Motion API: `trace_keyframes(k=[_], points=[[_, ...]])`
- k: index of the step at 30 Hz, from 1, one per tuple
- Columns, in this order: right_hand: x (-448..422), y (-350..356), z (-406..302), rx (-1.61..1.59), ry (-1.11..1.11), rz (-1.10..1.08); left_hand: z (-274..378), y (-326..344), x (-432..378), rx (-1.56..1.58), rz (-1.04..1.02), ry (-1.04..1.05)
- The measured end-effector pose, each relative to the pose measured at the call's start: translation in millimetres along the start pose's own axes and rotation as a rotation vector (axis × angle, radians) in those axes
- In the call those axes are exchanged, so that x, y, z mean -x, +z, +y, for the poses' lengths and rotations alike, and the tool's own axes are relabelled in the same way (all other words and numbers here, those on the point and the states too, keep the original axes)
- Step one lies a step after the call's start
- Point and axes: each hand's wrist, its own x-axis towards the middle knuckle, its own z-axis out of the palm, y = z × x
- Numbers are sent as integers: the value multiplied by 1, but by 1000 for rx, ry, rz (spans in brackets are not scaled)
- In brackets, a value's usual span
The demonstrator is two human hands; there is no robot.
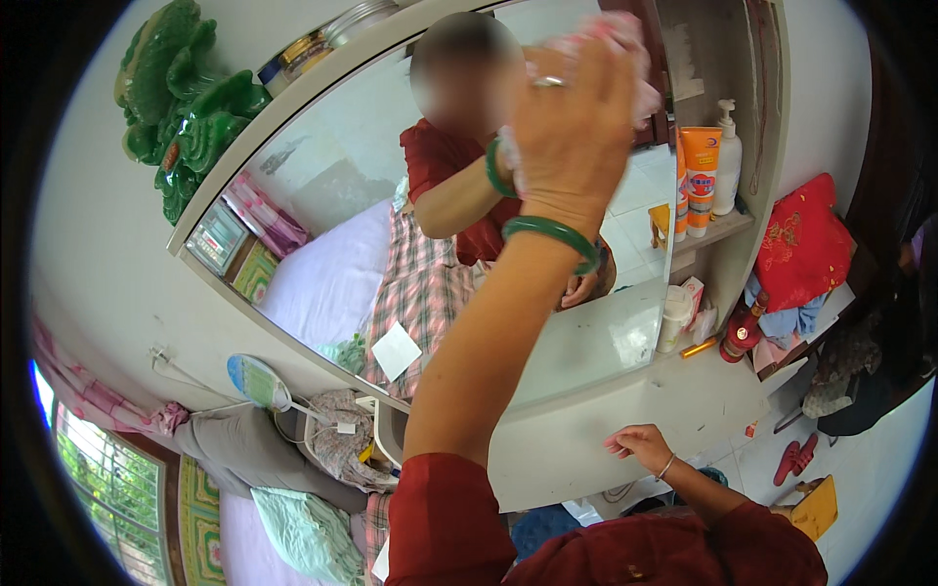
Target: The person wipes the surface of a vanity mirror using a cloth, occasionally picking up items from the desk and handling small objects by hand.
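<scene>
My left hand (pixel 575 124), with a green bangle on its wrist, is raised against the upper part of a large mirror (pixel 330 183) and holds a crumpled pink and white cloth (pixel 623 51). The palm and part of the cloth are hidden behind the back of the hand. The mirror shows the reflected arm, a blurred head and a dark red top. My right hand (pixel 641 447), with a silver bracelet, hangs low over the front edge of the pale dresser top (pixel 586 439), fingers loosely curled and holding nothing.
Right of the mirror, shelves hold an orange tube (pixel 702 179) and a white pump bottle (pixel 727 165). A red bottle (pixel 741 329) stands below, near a red cushion (pixel 802 242). A green ornament (pixel 183 117) sits by the mirror's upper left. A yellow stool (pixel 813 509) is at lower right.
</scene>
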Motion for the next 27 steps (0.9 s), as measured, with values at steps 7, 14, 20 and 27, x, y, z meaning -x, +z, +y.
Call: trace_keyframes(k=[7,14,20,27], points=[[16,-15,-20,96,-178,24,20,-21,115,104,-217,164],[-1,58,-213,913,-1187,175,-3,-126,291,222,-659,-310],[-54,129,-337,1338,-1803,409,39,-216,360,259,-622,-703],[-90,146,-357,1393,-1917,560,74,-327,406,125,-709,-959]])
